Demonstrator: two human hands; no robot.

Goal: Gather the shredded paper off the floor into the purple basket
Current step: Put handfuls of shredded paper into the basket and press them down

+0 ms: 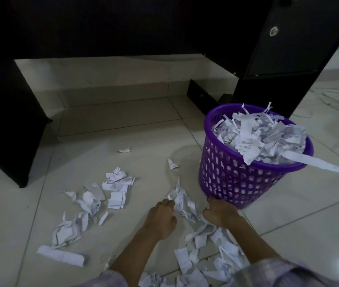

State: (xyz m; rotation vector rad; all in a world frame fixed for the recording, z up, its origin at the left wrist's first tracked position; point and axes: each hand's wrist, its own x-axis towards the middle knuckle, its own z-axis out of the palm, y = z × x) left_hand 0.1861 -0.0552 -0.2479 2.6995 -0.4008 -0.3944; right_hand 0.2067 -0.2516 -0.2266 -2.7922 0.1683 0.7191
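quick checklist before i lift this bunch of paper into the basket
1. Both hands on the bunch: ok. The left hand and right hand press in from either side of the paper bunch on the floor.
2. Firm grip under the bunch: cannot tell; the fingertips are hidden by the paper.
3. Purple basket within reach and upright: ok; it stands just beyond the right hand.
4. Room in the basket: not ok. Paper is heaped above the rim, and one long strip hangs over the edge.
5. Floor cleared after this lift: not ok. The left scraps and near scraps remain.
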